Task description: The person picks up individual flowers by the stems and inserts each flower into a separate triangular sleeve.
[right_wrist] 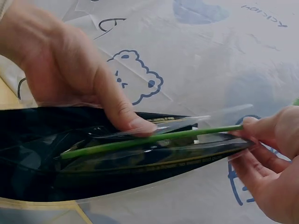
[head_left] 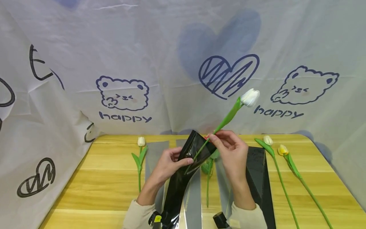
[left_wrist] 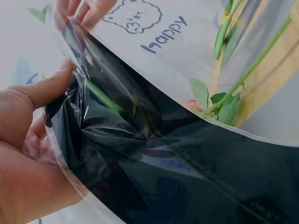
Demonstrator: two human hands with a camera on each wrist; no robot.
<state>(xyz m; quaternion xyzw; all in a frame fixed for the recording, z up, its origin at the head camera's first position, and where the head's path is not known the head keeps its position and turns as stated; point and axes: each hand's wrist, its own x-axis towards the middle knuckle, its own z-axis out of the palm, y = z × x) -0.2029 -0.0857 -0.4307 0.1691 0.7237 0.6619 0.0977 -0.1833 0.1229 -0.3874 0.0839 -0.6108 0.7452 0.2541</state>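
A white tulip (head_left: 250,97) with a green leaf points up and to the right in the head view. My right hand (head_left: 233,156) pinches its stem at the mouth of a black flower sleeve (head_left: 175,190) with clear film on its front. The lower stem (right_wrist: 126,143) slants into the opened mouth and shows through the film. My left hand (head_left: 170,163) grips the sleeve near its top, thumb on the front film and fingers behind. In the right wrist view, the left thumb lies alongside the stem. The stem's tip is partly hidden by the sleeve's reflections.
On the wooden table (head_left: 94,178) lie a small white tulip (head_left: 141,142) at left, another white tulip (head_left: 267,140) and a yellow tulip (head_left: 282,150) at right. A leafy stem (head_left: 207,187), grey sleeves (head_left: 157,149) and another black sleeve (head_left: 257,168) lie around the middle. A printed cloth (head_left: 171,63) hangs behind.
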